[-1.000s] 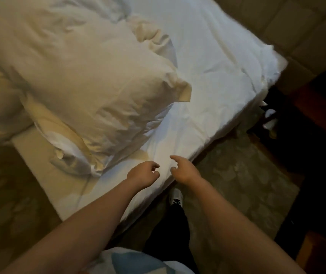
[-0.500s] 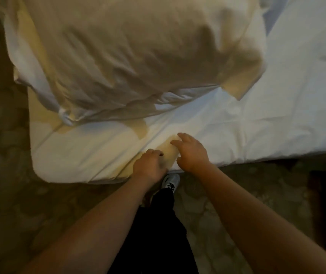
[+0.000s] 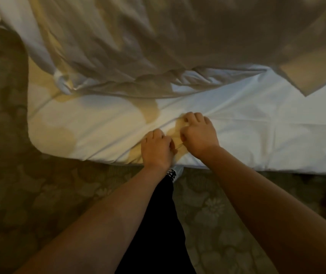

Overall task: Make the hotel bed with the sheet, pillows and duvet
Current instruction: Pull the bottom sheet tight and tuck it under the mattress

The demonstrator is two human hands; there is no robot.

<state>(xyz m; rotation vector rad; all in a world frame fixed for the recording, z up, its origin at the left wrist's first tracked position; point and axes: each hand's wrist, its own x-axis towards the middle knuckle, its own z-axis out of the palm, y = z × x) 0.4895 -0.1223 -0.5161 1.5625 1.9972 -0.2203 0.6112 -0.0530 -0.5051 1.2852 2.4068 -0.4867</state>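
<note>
Now both hands bunch sheet at mattress edge: left hand and right hand pinching fold. Soft, light, limp cloth; best gripped along hem.

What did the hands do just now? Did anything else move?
A second ago both hands hovered just above the bed's near edge, holding nothing. They came down onto the sheet, and now the left hand and the right hand pinch a fold of it, side by side. The big pillow lies on the bed behind them, as before.
</note>
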